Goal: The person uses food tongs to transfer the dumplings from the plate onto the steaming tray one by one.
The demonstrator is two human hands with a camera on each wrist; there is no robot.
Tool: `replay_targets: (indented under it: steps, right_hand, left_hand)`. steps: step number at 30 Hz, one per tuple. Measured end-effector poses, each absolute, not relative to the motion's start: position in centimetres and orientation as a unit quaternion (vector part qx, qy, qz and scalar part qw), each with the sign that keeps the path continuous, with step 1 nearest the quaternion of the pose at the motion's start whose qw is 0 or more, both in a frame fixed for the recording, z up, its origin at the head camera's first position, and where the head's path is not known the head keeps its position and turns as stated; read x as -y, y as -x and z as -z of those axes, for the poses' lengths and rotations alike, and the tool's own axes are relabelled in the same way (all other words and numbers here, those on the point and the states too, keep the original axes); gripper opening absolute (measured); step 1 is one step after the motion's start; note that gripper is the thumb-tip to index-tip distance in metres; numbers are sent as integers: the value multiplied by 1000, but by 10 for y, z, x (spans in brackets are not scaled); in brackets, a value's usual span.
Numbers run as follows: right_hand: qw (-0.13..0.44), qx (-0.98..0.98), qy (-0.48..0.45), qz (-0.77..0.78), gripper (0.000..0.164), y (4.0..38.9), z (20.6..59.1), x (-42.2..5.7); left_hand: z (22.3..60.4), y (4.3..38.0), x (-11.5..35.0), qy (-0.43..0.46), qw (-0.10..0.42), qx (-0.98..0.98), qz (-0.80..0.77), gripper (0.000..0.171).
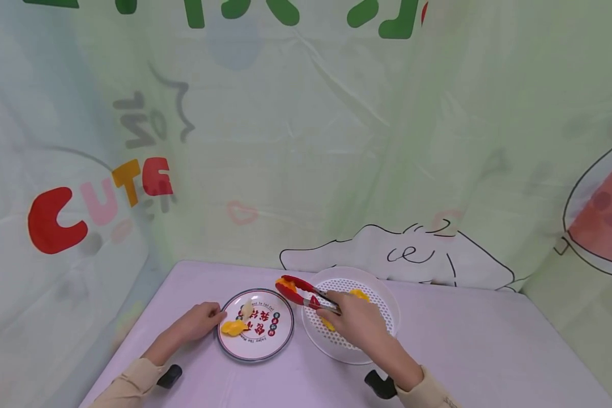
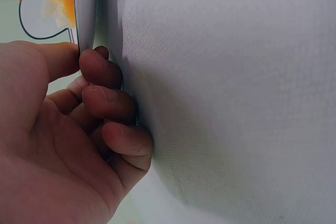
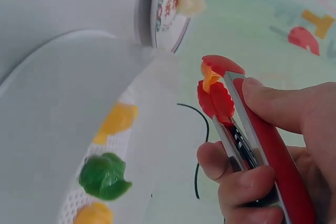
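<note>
My left hand (image 1: pixel 199 321) pinches the left rim of a round white plate (image 1: pixel 257 350) with red lettering; the left wrist view shows thumb above, curled fingers below. On the plate lie a yellow piece (image 1: pixel 233 327) and a pale piece (image 1: pixel 247 309). My right hand (image 1: pixel 359 318) grips red-and-silver tongs (image 3: pixel 273 156). An orange piece (image 3: pixel 211 77) sits between the tongs' red tips, held between the plate and a white perforated basket (image 1: pixel 310 335). In the basket are yellow pieces (image 3: pixel 118 119) and a dark green piece (image 3: pixel 105 177). What the pieces are is unclear.
Plate and basket stand side by side on a pale lilac table (image 1: pixel 459 340). A printed curtain (image 1: pixel 311 141) rises behind it and at both sides. Black straps (image 1: pixel 170 376) show near both wrists.
</note>
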State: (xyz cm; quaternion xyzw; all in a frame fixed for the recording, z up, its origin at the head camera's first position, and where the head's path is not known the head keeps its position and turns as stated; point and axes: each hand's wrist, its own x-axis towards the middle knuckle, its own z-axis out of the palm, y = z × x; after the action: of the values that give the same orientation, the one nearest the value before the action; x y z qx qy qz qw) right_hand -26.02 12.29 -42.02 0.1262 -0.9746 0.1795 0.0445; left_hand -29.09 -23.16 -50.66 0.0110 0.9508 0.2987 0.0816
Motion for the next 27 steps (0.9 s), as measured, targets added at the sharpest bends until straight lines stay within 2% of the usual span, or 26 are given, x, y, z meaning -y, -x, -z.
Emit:
replay_targets:
  steps: [11, 16, 27]
  right_hand:
    - [55, 982, -78, -160, 61, 248, 401, -181]
    - [19, 985, -50, -162, 69, 237, 398, -212]
    - [-65, 989, 3, -136, 70, 215, 399, -261]
  left_hand:
    - [505, 291, 230, -12, 83, -950, -300, 22]
    - [506, 292, 228, -18, 82, -950, -300, 22]
    - [514, 294, 231, -22, 81, -950, -299, 22]
